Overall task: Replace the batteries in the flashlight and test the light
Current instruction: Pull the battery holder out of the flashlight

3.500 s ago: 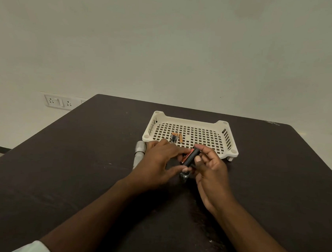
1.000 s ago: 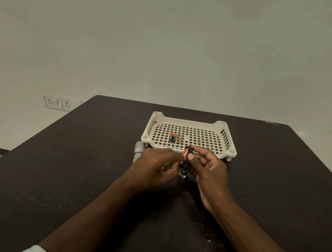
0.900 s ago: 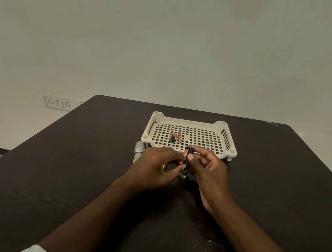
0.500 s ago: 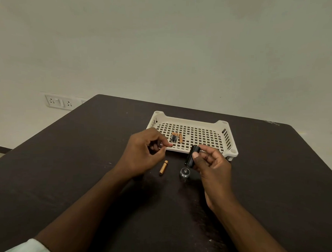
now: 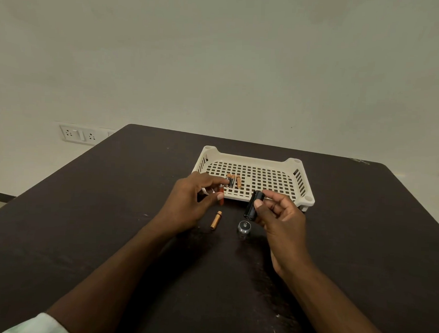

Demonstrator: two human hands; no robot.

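Observation:
My right hand (image 5: 281,217) grips a black battery holder (image 5: 252,205), tilted, just in front of the white basket (image 5: 298,180). My left hand (image 5: 191,203) pinches a red battery (image 5: 220,193) near the basket's front left corner. An orange battery (image 5: 216,219) lies on the dark table (image 5: 110,212) between my hands. The flashlight's silver end cap (image 5: 244,228) stands on the table below the holder. Three small batteries (image 5: 233,180) lie inside the basket. The flashlight body is hidden behind my left hand.
A wall socket plate (image 5: 79,135) sits on the wall beyond the table's far left corner. The basket stands at the middle back of the table. The table's edges run close on the far left and far right.
My hands have come apart. My left hand pulled a red battery out of the holder and moved left toward the basket; an orange battery now lies on the table. The holder stays in my right hand.

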